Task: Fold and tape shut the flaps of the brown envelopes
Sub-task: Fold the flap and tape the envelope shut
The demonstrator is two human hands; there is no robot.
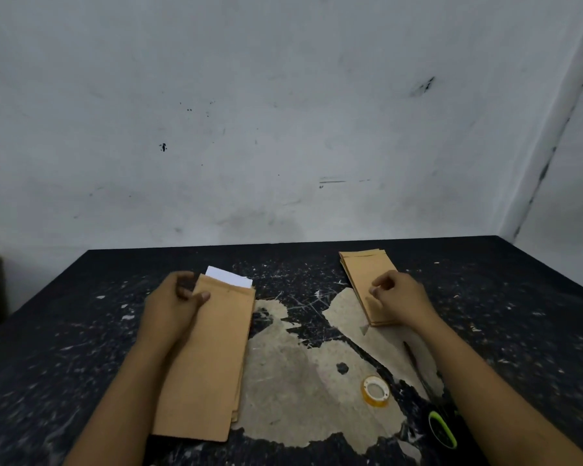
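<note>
A stack of long brown envelopes (pixel 209 358) lies on the left of the black table, with white paper (pixel 228 276) sticking out of the top one's far end. My left hand (pixel 172 307) grips the top envelope at its far left edge, thumb on top. A second, smaller pile of brown envelopes (pixel 364 274) lies at the right. My right hand (pixel 401 297) rests over that pile's near half with its fingers loosely curled; I cannot tell whether they pinch an envelope.
A roll of clear tape (pixel 375 390) lies on the worn bare patch of the table (pixel 300 381). Scissors with green-and-black handles (pixel 441 428) lie by my right forearm. A pale wall stands right behind the table's far edge.
</note>
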